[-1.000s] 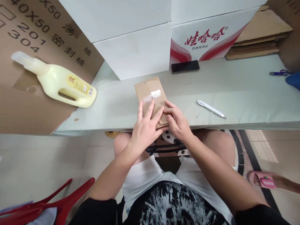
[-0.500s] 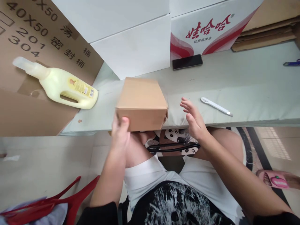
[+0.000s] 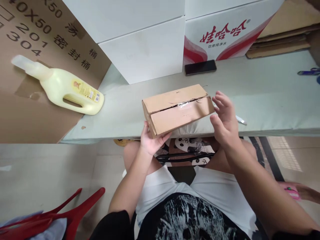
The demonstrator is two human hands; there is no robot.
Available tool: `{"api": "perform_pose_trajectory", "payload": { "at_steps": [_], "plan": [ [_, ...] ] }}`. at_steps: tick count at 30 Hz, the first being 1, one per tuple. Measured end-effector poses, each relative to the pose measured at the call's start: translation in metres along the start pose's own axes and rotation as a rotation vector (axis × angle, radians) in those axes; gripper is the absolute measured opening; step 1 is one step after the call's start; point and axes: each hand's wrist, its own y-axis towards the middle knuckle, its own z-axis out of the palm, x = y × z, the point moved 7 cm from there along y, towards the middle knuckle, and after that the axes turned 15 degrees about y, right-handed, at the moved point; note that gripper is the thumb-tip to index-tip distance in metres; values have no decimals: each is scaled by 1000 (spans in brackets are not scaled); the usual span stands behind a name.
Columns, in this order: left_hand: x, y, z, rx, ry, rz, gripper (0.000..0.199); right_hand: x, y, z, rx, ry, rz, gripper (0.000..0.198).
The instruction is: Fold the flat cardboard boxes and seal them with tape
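The box [image 3: 175, 116] is at the middle of the frame, tilted over the near edge of the desk [image 3: 120, 113], its taped seam facing up. The step in hand looks like turning and steadying it. Of the two hands, the left hand [image 3: 153, 142] grips its lower left end, while the right hand [image 3: 225, 118] is spread open just beside its right end; whether the fingertips touch, I cannot tell. A firmer hold would call for the right fingers to close on that end, clear of the white cutter [image 3: 241, 120] partly hidden behind them.
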Motion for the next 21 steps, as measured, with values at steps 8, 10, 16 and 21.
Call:
{"api": "perform_pose_trajectory", "payload": {
  "at_steps": [8, 10, 16, 21],
  "plan": [
    [42, 15, 61, -6, -203, 29, 56, 19, 9, 6, -9, -172, 90, 59],
    [48, 16, 68, 47, -179, 52, 49, 18, 6, 14, 37, -138, 113, 59],
    [72, 14, 49, -48, -92, -1, 19, 11, 4, 18, 47, -78, 137, 49],
    [94, 2, 43, -40, -19, -2, 37, -4, 11, 16, 60, -7, 153, 48]
  ]
}}
